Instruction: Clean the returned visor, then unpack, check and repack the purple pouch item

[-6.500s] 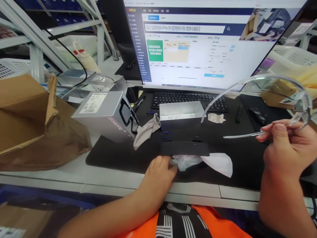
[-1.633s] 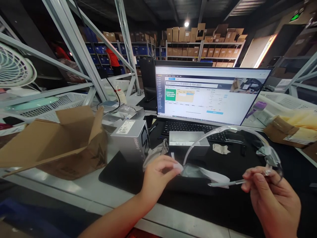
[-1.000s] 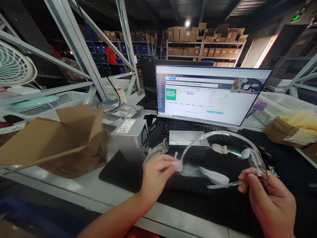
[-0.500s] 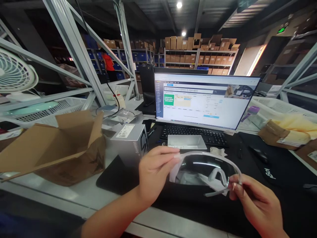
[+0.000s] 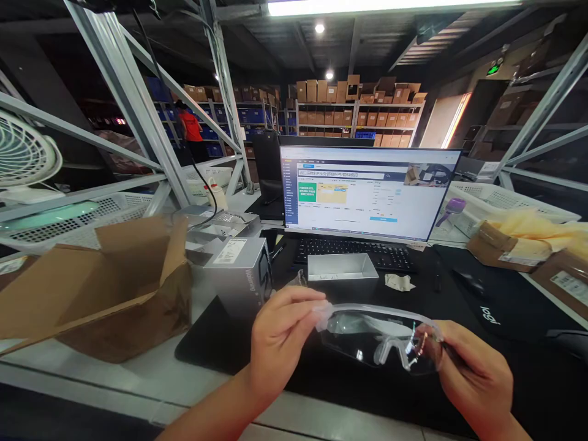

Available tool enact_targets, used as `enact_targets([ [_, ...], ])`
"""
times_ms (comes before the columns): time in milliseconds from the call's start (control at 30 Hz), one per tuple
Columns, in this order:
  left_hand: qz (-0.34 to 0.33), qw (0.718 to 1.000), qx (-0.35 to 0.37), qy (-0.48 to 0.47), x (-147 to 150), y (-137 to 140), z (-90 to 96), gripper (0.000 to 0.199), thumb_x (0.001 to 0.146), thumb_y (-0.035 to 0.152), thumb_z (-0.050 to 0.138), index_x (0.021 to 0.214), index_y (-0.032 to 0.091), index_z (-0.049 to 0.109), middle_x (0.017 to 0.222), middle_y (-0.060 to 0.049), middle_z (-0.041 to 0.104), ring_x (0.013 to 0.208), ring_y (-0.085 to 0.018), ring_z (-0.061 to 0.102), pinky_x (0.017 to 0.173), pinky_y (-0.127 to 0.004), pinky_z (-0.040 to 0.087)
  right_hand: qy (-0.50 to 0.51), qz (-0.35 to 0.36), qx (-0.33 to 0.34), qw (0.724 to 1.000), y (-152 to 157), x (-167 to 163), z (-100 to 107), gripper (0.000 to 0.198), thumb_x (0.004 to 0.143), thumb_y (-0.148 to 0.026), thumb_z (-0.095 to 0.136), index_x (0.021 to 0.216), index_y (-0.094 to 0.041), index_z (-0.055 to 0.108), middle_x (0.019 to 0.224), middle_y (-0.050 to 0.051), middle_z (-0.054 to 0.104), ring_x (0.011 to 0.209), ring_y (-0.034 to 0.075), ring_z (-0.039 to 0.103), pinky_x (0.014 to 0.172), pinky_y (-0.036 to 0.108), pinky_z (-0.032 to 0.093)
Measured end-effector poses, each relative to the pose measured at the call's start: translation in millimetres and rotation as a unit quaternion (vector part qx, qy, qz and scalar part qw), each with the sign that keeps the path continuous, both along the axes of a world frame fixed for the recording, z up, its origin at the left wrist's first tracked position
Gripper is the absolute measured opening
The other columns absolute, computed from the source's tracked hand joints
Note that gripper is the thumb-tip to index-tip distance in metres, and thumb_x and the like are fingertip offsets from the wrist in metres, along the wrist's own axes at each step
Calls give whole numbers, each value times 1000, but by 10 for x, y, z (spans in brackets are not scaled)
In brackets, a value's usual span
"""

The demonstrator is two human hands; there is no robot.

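bright overhead tube, dim ceiling behind

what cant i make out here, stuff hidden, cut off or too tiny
All in the head view:
- Outer ends of the clear plastic glasses: covered by the left hand and right hand.
- Floor of the open brown cardboard box: behind its near wall.
- Round white fan: cut off by the left edge.
- Wide flat monitor's finest text: too small.

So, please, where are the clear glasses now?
In the head view, the clear glasses are right of centre, held between the left hand and the right hand, in front of the open silver box near the keyboard.
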State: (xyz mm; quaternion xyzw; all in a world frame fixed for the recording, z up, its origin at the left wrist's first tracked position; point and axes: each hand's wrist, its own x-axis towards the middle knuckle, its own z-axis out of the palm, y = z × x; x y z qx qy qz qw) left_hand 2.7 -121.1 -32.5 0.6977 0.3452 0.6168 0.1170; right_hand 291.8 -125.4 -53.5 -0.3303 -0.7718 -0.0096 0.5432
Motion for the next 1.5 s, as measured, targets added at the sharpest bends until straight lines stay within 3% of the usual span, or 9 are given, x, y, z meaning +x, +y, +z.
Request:
enact_targets([
  [133, -73, 996, -54, -6, -52, 11, -32, 29, 100, 20, 50, 106, 28, 77, 105, -6, 71, 81, -15, 66, 66, -25, 56, -3, -29, 22, 999, 3, -24, -24, 18, 89, -8, 62, 97, -22, 71, 81, 2, 71, 69, 16, 69, 63, 25, 56],
  [267, -152, 983, -103, -32, -51, 67, -153, 27, 98, 24, 51, 117, 24, 71, 117, -11, 63, 79, -16, 66, 73, -31, 60, 5, -52, 39, 998, 29, -66, -1, 21, 89, -7, 61, 96, -23, 72, 78, 2, 72, 67, 17, 70, 62, 26, 58],
  [433, -81, 977, -174, -92, -17, 174, -287, 40, 85, 21, 72, 123, 27, 60, 116, -6, 58, 77, -10, 64, 73, -24, 59, -4, -35, 67, 997, 53, -141, 52, 22, 90, -4, 59, 100, -21, 69, 77, 2, 72, 67, 16, 70, 62, 25, 59],
  [533, -55, 973, -211, -78, -37, 250, -319, 38, 82, 26, 77, 117, 24, 64, 113, -5, 58, 80, -11, 63, 71, -22, 58, -10, -24, 79, 997, 54, -166, 44, 20, 91, -4, 59, 99, -21, 68, 80, 3, 73, 70, 16, 71, 65, 25, 60],
  [633, -21, 978, -206, -5, -62, 308, -326, 18, 85, 33, 74, 97, 20, 72, 110, -6, 57, 92, -16, 64, 73, -21, 57, -21, -19, 78, 997, 52, -177, 20, 20, 92, -6, 58, 102, -21, 67, 84, 3, 74, 72, 16, 72, 66, 25, 61],
  [733, 1, 980, -196, 40, -63, 331, -320, 19, 88, 38, 69, 86, 19, 73, 106, -7, 59, 94, -18, 63, 70, -22, 56, -27, -15, 78, 996, 54, -181, 0, 20, 94, -7, 57, 105, -21, 67, 85, 3, 75, 73, 16, 72, 68, 25, 62],
  [1000, -5, 979, -181, 92, -24, 305, -293, 21, 94, 40, 61, 97, 20, 69, 102, -6, 62, 84, -16, 63, 67, -24, 53, -19, -13, 79, 997, 53, -182, -7, 18, 95, -7, 56, 104, -19, 66, 86, 4, 74, 75, 16, 72, 71, 26, 62],
  [1300, -39, 984, -164, 64, -35, 263, -329, 20, 97, 36, 58, 87, 19, 65, 96, -4, 58, 77, -14, 56, 69, -25, 46, -5, -4, 68, 998, 54, -187, 10, 18, 93, -5, 56, 103, -18, 64, 86, 4, 73, 76, 15, 71, 72, 25, 61],
  [1500, -122, 986, -108, -27, 43, 174, -347, 29, 98, 42, 56, 84, 19, 67, 95, -7, 61, 86, -18, 61, 80, -29, 50, 15, 9, -29, 999, 22, -176, -125, 13, 96, -17, 58, 99, -21, 70, 87, 4, 74, 76, 17, 72, 70, 24, 60],
])
